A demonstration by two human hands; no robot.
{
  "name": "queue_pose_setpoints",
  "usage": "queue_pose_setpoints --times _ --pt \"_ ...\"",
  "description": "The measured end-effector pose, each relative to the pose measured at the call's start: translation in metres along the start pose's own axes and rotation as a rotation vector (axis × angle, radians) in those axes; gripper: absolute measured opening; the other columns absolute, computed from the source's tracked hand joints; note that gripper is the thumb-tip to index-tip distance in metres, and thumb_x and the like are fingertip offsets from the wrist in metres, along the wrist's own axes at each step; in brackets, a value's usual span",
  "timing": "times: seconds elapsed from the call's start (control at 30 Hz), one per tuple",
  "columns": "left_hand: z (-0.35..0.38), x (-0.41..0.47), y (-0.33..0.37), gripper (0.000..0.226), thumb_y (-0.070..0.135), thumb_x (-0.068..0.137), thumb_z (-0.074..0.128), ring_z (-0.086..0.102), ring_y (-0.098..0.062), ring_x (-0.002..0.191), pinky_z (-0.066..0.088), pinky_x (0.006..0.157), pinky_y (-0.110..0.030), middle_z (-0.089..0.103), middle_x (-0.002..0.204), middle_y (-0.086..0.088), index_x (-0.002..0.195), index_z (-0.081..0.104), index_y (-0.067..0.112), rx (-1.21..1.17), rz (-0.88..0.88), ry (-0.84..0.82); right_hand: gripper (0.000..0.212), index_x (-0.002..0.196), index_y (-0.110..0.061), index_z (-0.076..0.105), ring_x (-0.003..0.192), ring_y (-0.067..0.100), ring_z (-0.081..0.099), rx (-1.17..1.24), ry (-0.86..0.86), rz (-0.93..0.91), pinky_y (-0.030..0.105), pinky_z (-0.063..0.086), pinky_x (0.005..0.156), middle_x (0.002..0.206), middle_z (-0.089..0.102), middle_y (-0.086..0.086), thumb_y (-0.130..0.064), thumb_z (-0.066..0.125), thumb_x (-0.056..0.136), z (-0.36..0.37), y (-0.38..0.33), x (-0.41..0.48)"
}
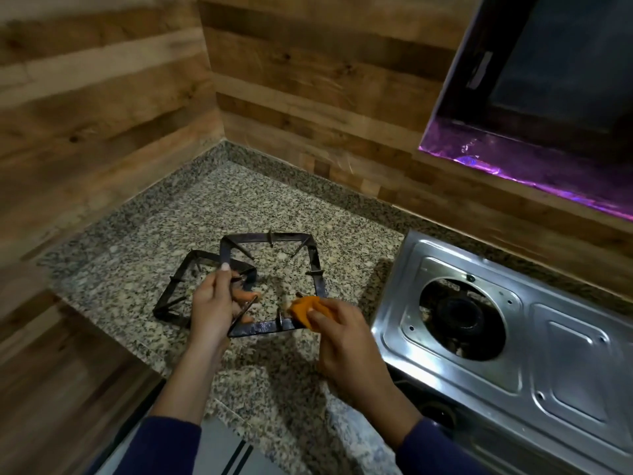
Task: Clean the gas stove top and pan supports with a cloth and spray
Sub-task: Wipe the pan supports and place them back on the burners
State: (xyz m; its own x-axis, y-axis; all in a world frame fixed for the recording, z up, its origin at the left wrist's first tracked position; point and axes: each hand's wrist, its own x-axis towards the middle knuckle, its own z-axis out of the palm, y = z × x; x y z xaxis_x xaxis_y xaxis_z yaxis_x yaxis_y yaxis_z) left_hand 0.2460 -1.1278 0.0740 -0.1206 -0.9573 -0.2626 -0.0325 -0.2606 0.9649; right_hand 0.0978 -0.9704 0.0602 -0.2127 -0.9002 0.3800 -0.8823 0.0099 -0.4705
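Head view: left hand (214, 305) grips pan support (274, 282) edge; right hand (346, 341) clutches orange cloth (305, 308) on near bar; stove (513, 337) just right; bare granite counter (205, 207) behind.

Orange cloth (310, 311), black pan supports (274, 282), speckled grey granite surface (239, 200), silver stove top (513, 337), navy sleeves (171, 443).

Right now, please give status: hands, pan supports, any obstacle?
Left hand grips larger pan support. Right hand presses orange cloth on its bar. Smaller pan support underneath, overlapping.

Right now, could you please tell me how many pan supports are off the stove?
2, both on the counter: the larger held by both hands, the smaller partly beneath it.
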Motion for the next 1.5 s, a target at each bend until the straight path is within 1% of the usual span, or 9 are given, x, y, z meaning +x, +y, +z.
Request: queue_pose_setpoints --times 0.13,0.33,0.63,0.9,1.03,1.17,1.23,1.33,1.5 --pt "-0.004 -0.011 0.018 0.037 0.045 0.101 0.042 0.058 -0.015 0.049 0.05 0.038 -0.026 0.066 0.057 -0.007 0.097 0.059 0.012 0.023 0.095 -0.031 0.048 0.125 -0.015 0.065 0.121 0.018 0.049 0.207 0.333 0.192 0.029 0.043 0.1 0.133 0.051 0.003 -0.001 0.057 0.08 -0.041 -0.001 0.011" --pt "0.004 -0.035 0.034 0.032 0.039 0.102 0.042 0.057 -0.037 0.065 0.049 0.037 -0.027 0.062 0.047 -0.007 0.091 0.057 0.013 -0.05 0.174 -0.147 0.037 0.111 -0.018 0.074 0.111 0.033 0.057 -0.029 0.077 -0.155 0.044 0.053 0.083 0.126 0.057 0.014 -0.001 0.07 0.078 -0.056 0.023 0.035" --pt "0.015 -0.057 0.048 0.031 0.04 0.102 0.04 0.042 -0.015 0.037 0.047 0.037 -0.026 0.068 0.057 -0.011 0.089 0.053 0.014 -0.074 0.223 -0.213 0.033 0.118 -0.016 0.07 0.095 -0.001 0.05 0.318 0.559 0.394 0.008 0.038 0.082 0.103 0.048 0.001 -0.002 0.063 0.088 -0.096 -0.004 0.056" --pt "0.005 -0.08 0.056 0.03 0.04 0.101 0.04 0.057 -0.06 0.073 0.05 0.038 -0.029 0.066 0.055 -0.009 0.095 0.053 0.014 -0.034 0.296 -0.143 0.009 0.09 -0.012 0.068 0.084 0.017 0.046 -0.005 0.083 0.25 0.029 0.039 0.073 0.096 0.041 0.001 -0.014 0.059 0.088 -0.092 -0.049 0.063" --pt "-0.008 -0.089 0.054 0.03 0.043 0.099 0.041 0.06 -0.048 0.071 0.051 0.043 -0.033 0.066 0.058 -0.009 0.097 0.054 0.016 -0.04 0.275 -0.128 0.021 0.094 -0.034 0.07 0.093 -0.002 0.05 0.51 0.362 0.384 0.023 0.04 0.082 0.096 0.05 -0.005 -0.013 0.066 0.089 -0.109 -0.064 0.06" --pt "-0.002 -0.101 0.053 0.04 0.053 0.087 0.043 0.051 -0.032 0.051 0.049 0.04 -0.032 0.065 0.055 -0.01 0.091 0.05 0.014 -0.014 0.314 -0.198 0.034 0.128 -0.027 0.06 0.092 -0.005 0.041 0.193 0.333 0.311 0.012 0.038 0.087 0.104 0.037 -0.006 -0.016 0.057 0.095 -0.106 -0.075 0.07" --pt "0.003 -0.107 0.049 0.04 0.053 0.086 0.043 0.046 -0.026 0.044 0.049 0.041 -0.041 0.065 0.054 -0.011 0.089 0.051 0.014 0.047 0.35 -0.234 0.029 0.121 -0.021 0.063 0.091 0.006 0.044 0.12 0.245 0.323 0.022 0.046 0.086 0.103 0.037 -0.004 -0.014 0.056 0.094 -0.097 -0.077 0.067" --pt "0.004 -0.113 0.041 0.037 0.051 0.088 0.044 0.045 -0.021 0.038 0.048 0.045 -0.052 0.066 0.058 -0.014 0.088 0.053 0.015 0.083 0.35 -0.243 0.02 0.109 -0.019 0.069 0.082 0.001 0.043 0.212 0.161 0.375 0.006 0.036 0.074 0.096 0.04 -0.003 -0.016 0.058 0.094 -0.096 -0.073 0.043" --pt "0.021 -0.13 0.038 0.039 0.051 0.085 0.044 0.046 -0.017 0.036 0.047 0.039 -0.03 0.063 0.052 -0.011 0.093 0.053 0.014 0.089 0.301 -0.353 0.023 0.098 -0.031 0.073 0.09 0.001 0.051 0.408 0.473 0.36 0.013 0.038 0.075 0.096 0.051 0.002 -0.011 0.065 0.089 -0.129 -0.064 0.014"
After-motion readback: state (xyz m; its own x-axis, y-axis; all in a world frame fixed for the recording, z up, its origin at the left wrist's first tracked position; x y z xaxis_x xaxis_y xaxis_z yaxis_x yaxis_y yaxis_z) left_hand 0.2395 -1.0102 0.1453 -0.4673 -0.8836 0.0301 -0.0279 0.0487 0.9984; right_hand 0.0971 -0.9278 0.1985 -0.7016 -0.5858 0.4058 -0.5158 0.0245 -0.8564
